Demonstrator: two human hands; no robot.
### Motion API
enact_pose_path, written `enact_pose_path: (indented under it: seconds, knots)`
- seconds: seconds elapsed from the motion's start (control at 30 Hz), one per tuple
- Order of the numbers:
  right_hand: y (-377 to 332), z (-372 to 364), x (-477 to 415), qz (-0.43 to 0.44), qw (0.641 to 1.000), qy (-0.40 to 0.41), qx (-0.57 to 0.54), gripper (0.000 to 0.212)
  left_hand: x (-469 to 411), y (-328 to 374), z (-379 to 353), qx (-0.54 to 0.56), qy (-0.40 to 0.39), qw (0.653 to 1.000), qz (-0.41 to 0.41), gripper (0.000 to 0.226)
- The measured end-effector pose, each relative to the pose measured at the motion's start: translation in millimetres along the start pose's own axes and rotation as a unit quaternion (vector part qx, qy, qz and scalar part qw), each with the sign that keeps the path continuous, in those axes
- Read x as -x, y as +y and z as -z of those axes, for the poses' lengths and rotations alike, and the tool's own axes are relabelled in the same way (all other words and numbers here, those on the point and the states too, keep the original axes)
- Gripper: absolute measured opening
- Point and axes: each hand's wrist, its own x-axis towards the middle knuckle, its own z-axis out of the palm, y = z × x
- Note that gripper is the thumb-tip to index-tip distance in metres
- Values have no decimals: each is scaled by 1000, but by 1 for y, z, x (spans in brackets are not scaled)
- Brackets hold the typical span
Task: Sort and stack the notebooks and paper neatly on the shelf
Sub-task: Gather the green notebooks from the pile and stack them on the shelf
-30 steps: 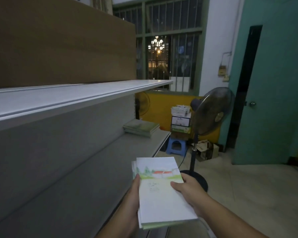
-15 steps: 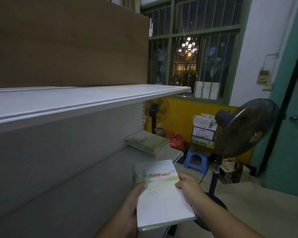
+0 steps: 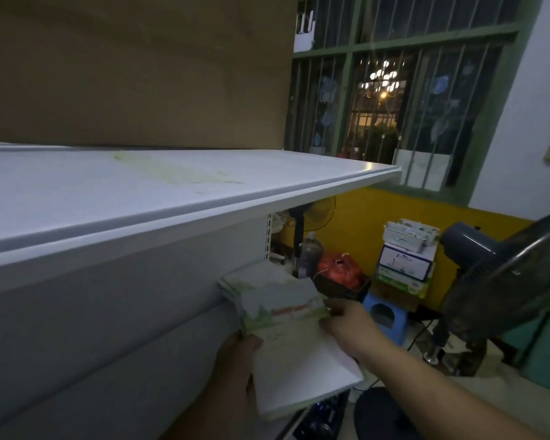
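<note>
Head view is showing the held notebooks (image 3: 292, 354) drawing up to the stack (image 3: 251, 279) on the lower shelf (image 3: 124, 376), nearer than before; the hands are gripping them, left hand (image 3: 235, 360) at their left edge, right hand (image 3: 346, 322) at their right.

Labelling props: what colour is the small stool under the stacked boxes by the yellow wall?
Light blue. The stool shows best in the head view, the only one.

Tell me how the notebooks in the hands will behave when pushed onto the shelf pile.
The held notebooks are probably fairly stiff: they lie flat between the left hand and right hand without sagging. Being several thin books with smooth-looking covers, they may slip and fan apart against the shelf pile.
</note>
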Motion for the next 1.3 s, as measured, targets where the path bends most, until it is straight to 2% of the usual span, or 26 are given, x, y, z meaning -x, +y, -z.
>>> enact_pose_path:
  seconds: [0.2, 0.37, 0.4, 0.47, 0.53, 0.6, 0.67, 0.73, 0.8, 0.93, 0.97, 1.07, 1.2, 1.27, 1.3]
  knots:
    - [-2, 18, -101, 66, 988, -78, 116, 30, -46, 24, -22, -42, 48, 997, -41, 18]
    - [-5, 18, -172, 113, 977, -114, 143, 30, -78, 35, -48, -46, 127, 985, -110, 16]
    - [-6, 15, -182, 132, 974, -109, 150, 31, -88, 34, -51, -52, 144, 980, -125, 26]
    - [-5, 4, -192, 177, 962, -94, 186, 33, -121, 21, -48, -60, 184, 969, -155, 62]
    - [3, -8, -190, 239, 928, -99, 270, 39, -143, 3, -45, -91, 230, 957, -150, 79]
    - [15, -17, -190, 274, 903, -139, 300, 41, -121, 5, -63, -89, 240, 955, -149, 69]
    - [21, -17, -198, 275, 907, -152, 279, 40, -105, 3, -79, -55, 218, 963, -149, 52]
    - [25, -17, -210, 286, 906, -162, 265, 40, -103, -1, -82, -50, 214, 965, -140, 53]
    - [28, -20, -217, 297, 900, -178, 263, 40, -106, -4, -78, -57, 223, 963, -140, 60]
    - [30, -20, -217, 308, 902, -180, 242, 40, -128, -22, -61, -101, 237, 957, -137, 106]
    - [28, -18, -214, 301, 909, -178, 226, 40, -130, -25, -59, -97, 234, 957, -139, 108]
    - [19, -11, -203, 291, 914, -180, 217, 35, -120, -18, -68, -76, 234, 959, -143, 72]
    - [12, -8, -191, 287, 904, -178, 263, 39, -94, -15, -83, -126, 263, 946, -144, 44]
    - [11, -7, -187, 314, 872, -169, 337, 39, -70, -16, -82, -217, 260, 932, -132, 28]
    - [10, -8, -187, 330, 850, -167, 376, 40, -53, -16, -80, -274, 249, 921, -121, 29]
